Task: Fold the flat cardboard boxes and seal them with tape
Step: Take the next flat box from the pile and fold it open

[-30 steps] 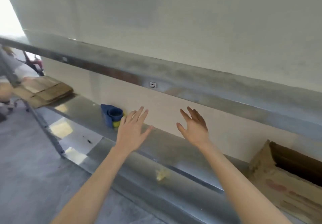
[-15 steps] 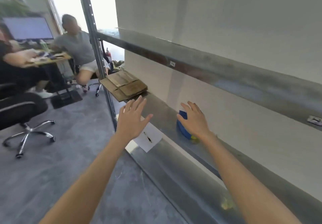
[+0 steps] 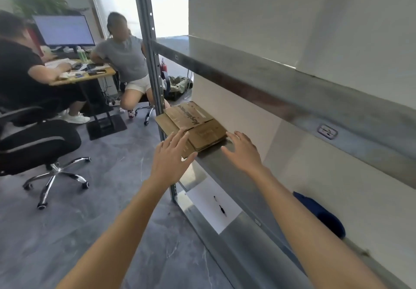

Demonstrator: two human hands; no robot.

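Both arms out ahead, bare. My left hand (image 3: 167, 158) is palm down, fingers straight and fanned apart, thumb out to the right, holding nothing. From where I look its fingertips overlap the near left corner of the flat cardboard boxes (image 3: 193, 123); touching or just above, I cannot tell. My right hand (image 3: 244, 151) is also palm down, fingers apart and loosely straight, empty. It sits over bare metal just beside the stack's near right corner.

The flat cardboard boxes lie stacked at the far end of the metal shelf (image 3: 227, 171), beside the upright post (image 3: 149, 47). They are brown, with printing on the top one. The stack's left corner pokes out past the post.

Nearer me on the same shelf lies a white sheet (image 3: 209, 203) with small dark marks. Further right, by the wall, is a dark blue thing (image 3: 322, 216); what it is I cannot tell. Above runs the steel edge of an upper shelf (image 3: 281, 90), with a small label on it.

Left of the rack is grey floor (image 3: 90, 221) and a black office chair (image 3: 38, 144) on a chrome star base. Beyond stands a wooden desk (image 3: 83, 77) with a lit monitor (image 3: 64, 29) and a green bottle (image 3: 81, 54). Two people sit there: a person in black (image 3: 20, 74) and a person in a grey shirt (image 3: 126, 59). A plant (image 3: 38, 2) stands behind the monitor.
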